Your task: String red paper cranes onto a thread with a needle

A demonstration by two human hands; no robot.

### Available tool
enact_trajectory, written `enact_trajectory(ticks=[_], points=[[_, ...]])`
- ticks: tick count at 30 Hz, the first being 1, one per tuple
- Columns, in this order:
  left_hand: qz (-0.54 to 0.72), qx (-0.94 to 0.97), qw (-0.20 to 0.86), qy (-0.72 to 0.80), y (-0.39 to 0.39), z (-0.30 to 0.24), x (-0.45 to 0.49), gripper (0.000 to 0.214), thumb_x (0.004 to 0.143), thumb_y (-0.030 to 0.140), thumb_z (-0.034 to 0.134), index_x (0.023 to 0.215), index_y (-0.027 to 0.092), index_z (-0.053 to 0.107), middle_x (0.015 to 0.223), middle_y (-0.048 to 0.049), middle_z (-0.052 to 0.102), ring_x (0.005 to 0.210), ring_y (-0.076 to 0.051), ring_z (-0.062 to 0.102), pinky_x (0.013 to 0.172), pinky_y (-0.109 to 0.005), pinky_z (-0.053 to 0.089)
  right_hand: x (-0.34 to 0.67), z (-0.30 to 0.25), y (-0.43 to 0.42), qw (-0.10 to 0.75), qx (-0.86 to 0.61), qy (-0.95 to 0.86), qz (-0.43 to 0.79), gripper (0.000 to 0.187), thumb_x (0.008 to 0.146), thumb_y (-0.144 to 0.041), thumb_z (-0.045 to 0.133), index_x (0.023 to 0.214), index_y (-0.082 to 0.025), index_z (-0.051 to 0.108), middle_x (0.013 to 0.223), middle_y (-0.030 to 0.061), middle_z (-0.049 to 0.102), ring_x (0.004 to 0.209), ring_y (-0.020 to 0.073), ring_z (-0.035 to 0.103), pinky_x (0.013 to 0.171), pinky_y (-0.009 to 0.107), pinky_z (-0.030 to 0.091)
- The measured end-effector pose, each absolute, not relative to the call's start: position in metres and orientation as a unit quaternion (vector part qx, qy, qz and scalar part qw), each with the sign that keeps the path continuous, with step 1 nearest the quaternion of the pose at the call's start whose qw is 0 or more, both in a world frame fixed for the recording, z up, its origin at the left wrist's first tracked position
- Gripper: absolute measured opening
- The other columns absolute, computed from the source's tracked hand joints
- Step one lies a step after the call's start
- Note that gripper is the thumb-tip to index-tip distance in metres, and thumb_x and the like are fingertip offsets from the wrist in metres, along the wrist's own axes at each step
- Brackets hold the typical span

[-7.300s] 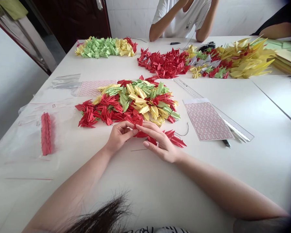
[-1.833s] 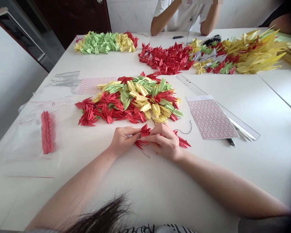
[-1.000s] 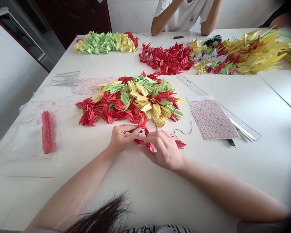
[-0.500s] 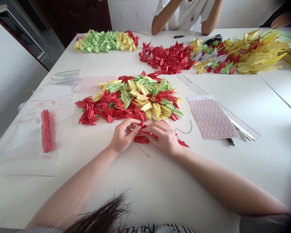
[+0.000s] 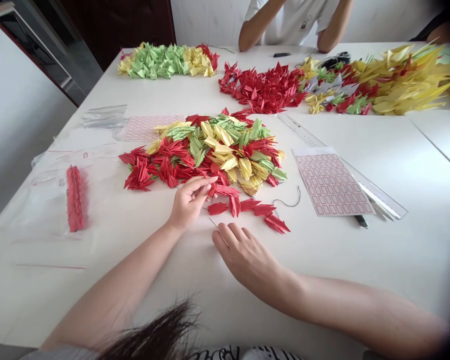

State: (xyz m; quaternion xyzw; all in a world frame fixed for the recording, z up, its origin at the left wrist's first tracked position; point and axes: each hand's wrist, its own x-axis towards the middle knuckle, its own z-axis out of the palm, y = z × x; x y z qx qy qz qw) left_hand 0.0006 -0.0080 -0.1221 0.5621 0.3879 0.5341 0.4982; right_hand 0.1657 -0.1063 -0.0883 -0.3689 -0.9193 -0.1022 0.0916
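My left hand pinches a red folded-paper piece between thumb and fingers, at the near edge of a colourful pile. Several more red folded-paper pieces trail from there to the right on the table. My right hand rests low over the tabletop, fingers bent together. From its fingertips a thin dark strand, cord or wire, points toward my left hand. A black cord curls beside the red pieces. Just beyond lies a pile of red, yellow and green folded paper.
On the left are clear plastic bags, one with a red folded strip. To the right lie a label sheet, a clear ruler and a black-tipped pen. Across the table sits a person near more paper piles.
My right hand has let go of the red paper, moved down toward me and taken the thin strand's end. The red pieces beneath it now show. My left hand still pinches red paper.
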Motion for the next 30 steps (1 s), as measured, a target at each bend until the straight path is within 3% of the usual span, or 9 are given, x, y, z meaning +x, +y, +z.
enact_trajectory(ticks=[10, 14, 17, 20, 23, 27, 30], points=[[0.503, 0.584, 0.519, 0.37, -0.013, -0.116, -0.001, 0.032, 0.081, 0.028, 0.079, 0.112, 0.02, 0.075, 0.106, -0.0077, 0.069, 0.085, -0.014, 0.065, 0.074, -0.025, 0.055, 0.172, -0.075, -0.117, 0.016, -0.351, -0.928, -0.126, 0.019, 0.073, 0.002, 0.049, 0.078, -0.015, 0.055, 0.071, 0.0051, 0.05, 0.061, 0.0201, 0.052, 0.051, 0.031, 0.041], [0.483, 0.603, 0.508, 0.382, -0.013, -0.114, -0.001, 0.023, 0.081, 0.029, 0.078, 0.101, 0.018, 0.075, 0.104, -0.0088, 0.073, 0.094, -0.018, 0.067, 0.078, -0.027, 0.054, 0.174, -0.077, -0.112, -0.006, -0.322, -0.945, -0.053, 0.02, 0.07, 0.003, 0.053, 0.076, -0.016, 0.055, 0.073, 0.0061, 0.053, 0.065, 0.0212, 0.053, 0.053, 0.032, 0.04], [0.486, 0.597, 0.517, 0.374, -0.013, -0.112, -0.002, 0.018, 0.087, 0.034, 0.071, 0.093, 0.018, 0.075, 0.099, -0.0084, 0.075, 0.094, -0.019, 0.069, 0.085, -0.031, 0.055, 0.176, -0.075, -0.103, 0.013, -0.266, -0.963, 0.036, 0.016, 0.081, 0.0, 0.054, 0.081, -0.015, 0.057, 0.078, 0.0064, 0.057, 0.07, 0.0206, 0.054, 0.059, 0.032, 0.044], [0.485, 0.591, 0.523, 0.377, -0.013, -0.111, -0.002, 0.017, 0.088, 0.035, 0.069, 0.088, 0.018, 0.074, 0.093, -0.0073, 0.076, 0.089, -0.019, 0.069, 0.086, -0.033, 0.054, 0.18, -0.069, -0.091, 0.083, -0.178, -0.972, 0.131, 0.017, 0.098, -0.008, 0.046, 0.093, -0.014, 0.06, 0.088, 0.007, 0.063, 0.082, 0.0197, 0.057, 0.072, 0.032, 0.048], [0.464, 0.6, 0.523, 0.388, -0.013, -0.11, -0.003, 0.013, 0.084, 0.031, 0.072, 0.09, 0.019, 0.074, 0.094, -0.0067, 0.075, 0.086, -0.019, 0.068, 0.076, -0.03, 0.054, 0.185, -0.065, -0.077, 0.2, -0.122, -0.951, 0.201, 0.022, 0.103, -0.01, 0.04, 0.105, -0.014, 0.061, 0.097, 0.0087, 0.068, 0.092, 0.0178, 0.06, 0.079, 0.031, 0.05], [0.435, 0.616, 0.529, 0.388, -0.014, -0.108, -0.006, 0.013, 0.082, 0.024, 0.066, 0.092, 0.019, 0.073, 0.095, -0.0061, 0.074, 0.082, -0.018, 0.065, 0.069, -0.028, 0.051, 0.191, -0.078, -0.061, 0.343, -0.186, -0.861, 0.326, 0.017, 0.103, -0.013, 0.048, 0.112, -0.015, 0.062, 0.092, 0.0063, 0.07, 0.083, 0.0127, 0.065, 0.073, 0.024, 0.055], [0.426, 0.617, 0.536, 0.388, -0.013, -0.108, -0.008, 0.016, 0.08, 0.021, 0.063, 0.093, 0.019, 0.072, 0.095, -0.0056, 0.073, 0.085, -0.018, 0.065, 0.072, -0.028, 0.051, 0.194, -0.095, -0.053, 0.453, -0.297, -0.782, 0.307, 0.022, 0.1, -0.013, 0.052, 0.118, -0.019, 0.064, 0.088, 0.0036, 0.071, 0.071, 0.0116, 0.065, 0.063, 0.024, 0.054]])
